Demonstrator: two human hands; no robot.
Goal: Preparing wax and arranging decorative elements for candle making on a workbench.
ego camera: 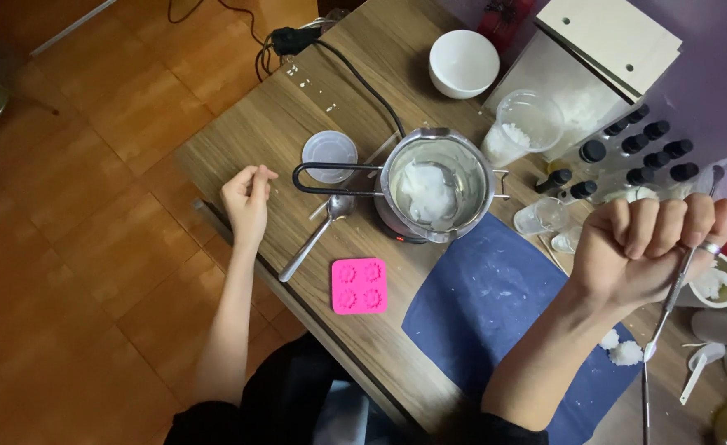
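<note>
The spatula, a thin, stiff, light metal tool best held mid-shaft, hangs from the right hand fisted around it above the blue mat, while the left hand rests loosely curled, holding nothing, on the table.

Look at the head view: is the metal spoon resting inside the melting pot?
No. The spoon lies on the wooden table beside the pot, which holds only white material.

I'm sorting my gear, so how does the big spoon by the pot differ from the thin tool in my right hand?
The spoon lies untouched on the table and has a broad round bowl. The spatula is gripped in the right hand, hangs over the blue mat, and is far slimmer. Both look like metal.
</note>
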